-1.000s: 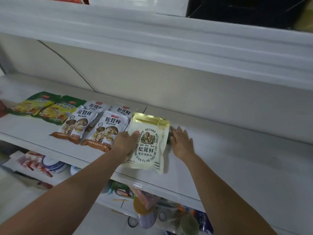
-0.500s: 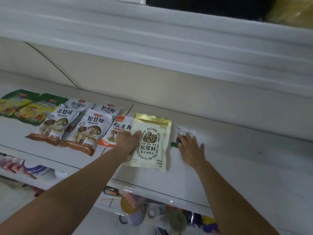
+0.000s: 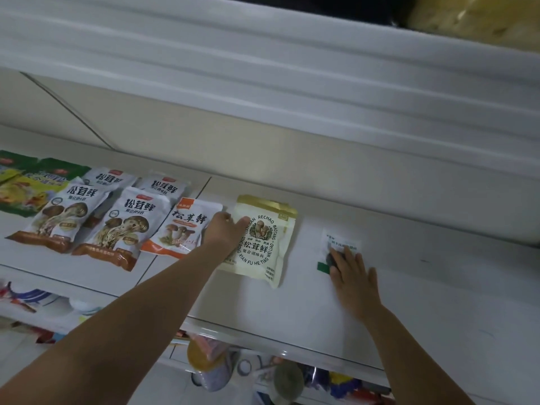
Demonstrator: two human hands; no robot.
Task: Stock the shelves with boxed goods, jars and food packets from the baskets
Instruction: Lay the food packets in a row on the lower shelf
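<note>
A cream packet with a gold top (image 3: pixel 263 239) lies flat on the white shelf (image 3: pixel 438 287). My left hand (image 3: pixel 223 232) rests on the packet's left edge, thumb over its face. My right hand (image 3: pixel 352 273) lies flat, fingers straight, on a small white packet with a green tab (image 3: pixel 340 244), well to the right of the cream one. Left of my left hand lies an orange and white mushroom packet (image 3: pixel 182 226).
Further left lies a row of white and brown mushroom packets (image 3: pixel 117 226) and green and yellow packets (image 3: pixel 26 182). A shelf edge (image 3: pixel 263 68) overhangs above. Below the shelf front are jars and tins (image 3: pixel 207 366) and bowls (image 3: pixel 43 296).
My right hand slid the small white packet to the right, away from the cream packet. The orange packet came into view beside my left hand, which stayed on the cream packet.
</note>
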